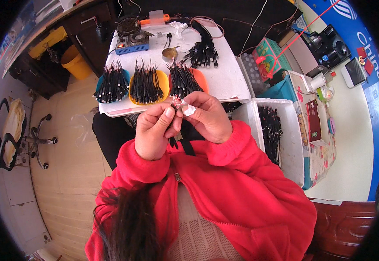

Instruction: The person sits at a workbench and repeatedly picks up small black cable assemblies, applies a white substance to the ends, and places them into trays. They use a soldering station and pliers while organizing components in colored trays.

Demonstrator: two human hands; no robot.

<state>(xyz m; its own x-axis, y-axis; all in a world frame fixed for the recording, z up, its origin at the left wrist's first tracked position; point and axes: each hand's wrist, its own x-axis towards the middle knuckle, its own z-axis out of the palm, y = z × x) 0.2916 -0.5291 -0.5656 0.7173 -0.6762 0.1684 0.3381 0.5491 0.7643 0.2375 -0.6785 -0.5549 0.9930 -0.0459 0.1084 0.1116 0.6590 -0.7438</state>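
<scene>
In front of my chest, my left hand [152, 130] is closed around a short black cable [173, 142], whose lower end hangs below the fingers. Thin bare and coloured wire ends [177, 102] stick up from the grip. My right hand [209, 116] pinches at those wire ends from the other side; a white wrap [189, 110] covers one of its digits. Just beyond the hands, a blue bowl [100, 96], a yellow bowl [167, 83] and an orange bowl [201, 80] hold many similar black cables, wire ends pointing away from me.
On the white table [231, 82] stand a blue electric device [132, 46], a small metal cup [170, 53] and a bundle of black cables [202, 45]. To the right, a white foam box [291, 143] holds more cables [270, 128]. A wheeled chair [39, 139] stands left.
</scene>
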